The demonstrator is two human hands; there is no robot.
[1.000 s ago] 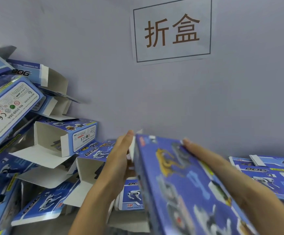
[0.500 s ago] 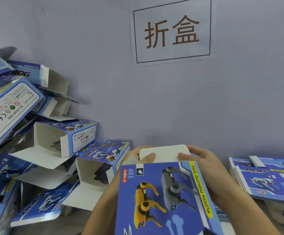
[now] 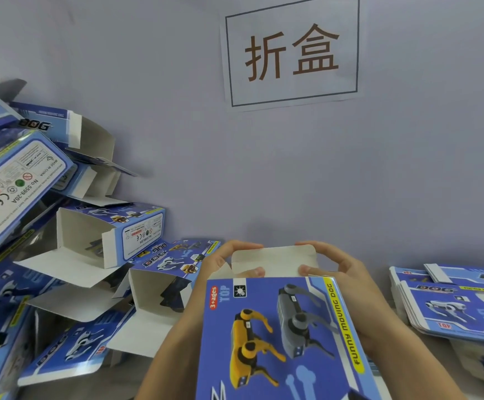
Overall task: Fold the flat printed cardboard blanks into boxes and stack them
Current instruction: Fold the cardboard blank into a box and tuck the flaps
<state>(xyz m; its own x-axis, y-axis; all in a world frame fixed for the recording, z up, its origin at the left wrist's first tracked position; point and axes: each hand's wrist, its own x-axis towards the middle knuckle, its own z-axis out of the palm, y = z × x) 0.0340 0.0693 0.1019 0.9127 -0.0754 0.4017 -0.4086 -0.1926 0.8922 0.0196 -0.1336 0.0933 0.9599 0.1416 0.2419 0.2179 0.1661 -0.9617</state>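
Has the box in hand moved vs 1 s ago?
Yes. The box has turned printed face up and dropped lower against the wall sign; left hand and right hand now pinch its white end flap.

Blue printed cardboard box [image 3: 281, 336] turned from edge-on to picture face up; both hands, left [image 3: 220, 264] and right [image 3: 344, 272], shifted to its far end, pinching the white end flap [image 3: 275, 259].
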